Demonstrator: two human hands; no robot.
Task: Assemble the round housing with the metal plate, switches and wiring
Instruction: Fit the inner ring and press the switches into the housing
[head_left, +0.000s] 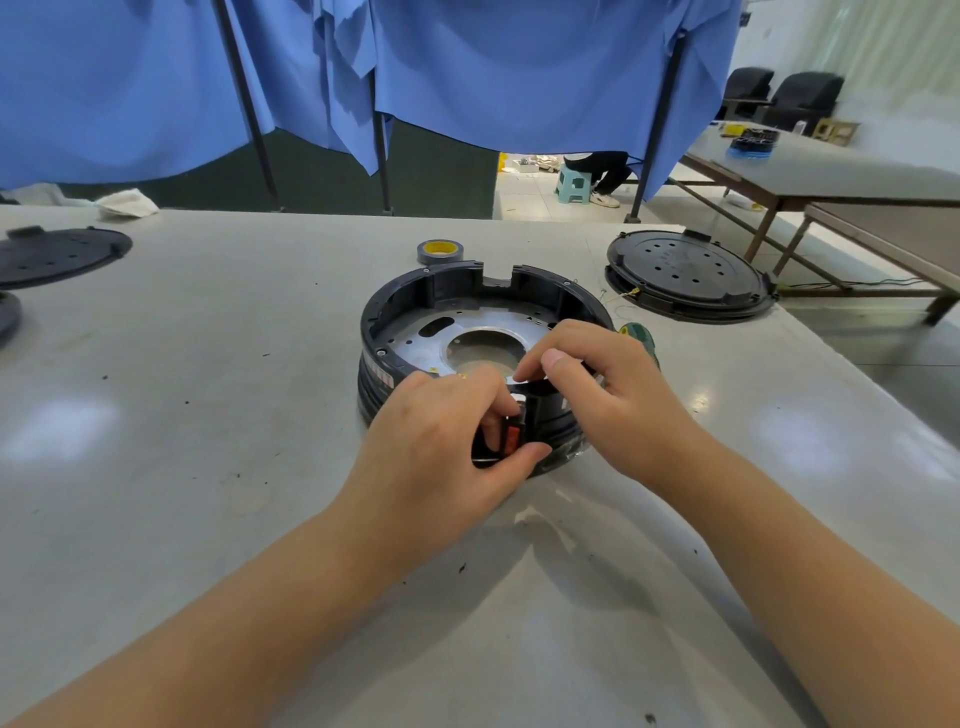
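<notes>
Round black plastic housing (415, 296), open at the top and holding a silvery metal plate (415, 338) with a large central hole, sits at the middle of a pale grey worktable (208, 415) as a person works at its near rim. At the table's far left lies a flat black round cover (57, 254) dotted with small holes, with a crumpled white cloth (127, 203) behind it. The left hand (441, 447) comes in from the lower left, its fingers curled and its thumb underneath, pinching a small black switch with an orange-red rocker (506, 434) against the outer wall of the housing. Beyond the housing stands a grey roll of tape with a yellow core (439, 251). The right hand (608, 384) reaches over the near rim, thumb and forefinger brought close together just above the switch; whether they grasp anything between them cannot be told. A green tool handle (641, 335) shows just behind that hand, touching or nearly touching the housing's right side. To the right lies a second black round perforated cover (685, 275), with thin wires (623, 296) trailing beside it. Blue fabric curtains (467, 67) hang behind the table, and a seated person on a pale green stool (571, 184) is visible beneath them.
</notes>
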